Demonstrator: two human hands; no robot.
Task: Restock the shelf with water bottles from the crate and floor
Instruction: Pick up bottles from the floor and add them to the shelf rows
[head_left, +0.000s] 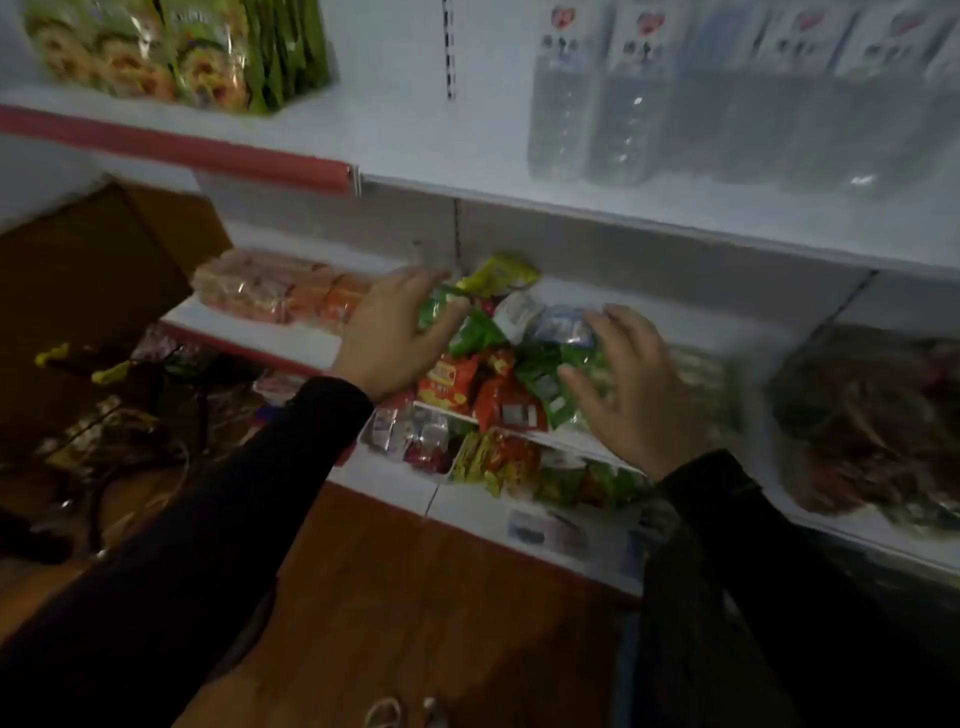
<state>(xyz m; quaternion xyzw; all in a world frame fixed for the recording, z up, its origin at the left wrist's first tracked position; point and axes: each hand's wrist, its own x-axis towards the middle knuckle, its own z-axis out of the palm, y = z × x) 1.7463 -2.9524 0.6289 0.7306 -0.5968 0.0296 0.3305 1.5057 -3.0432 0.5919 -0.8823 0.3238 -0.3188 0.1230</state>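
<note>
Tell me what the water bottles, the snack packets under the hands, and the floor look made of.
Water bottles: clear plastic, seemingly; see-through bodies, glints, white paper-like labels. Snack packets: glossy plastic or foil film, crinkled and shiny. Floor: brown wood or wood-look laminate; faint grain, too dim to tell which.

Shelving: white metal shelves (467, 156), tiered, red edge strip (182, 148) upper left.
Back panel: white, slotted upright (450, 52).
Floor: brown wood (415, 597).
Left: brown carton (104, 270), blurred.
Light: dim; frame motion-blurred.
</note>
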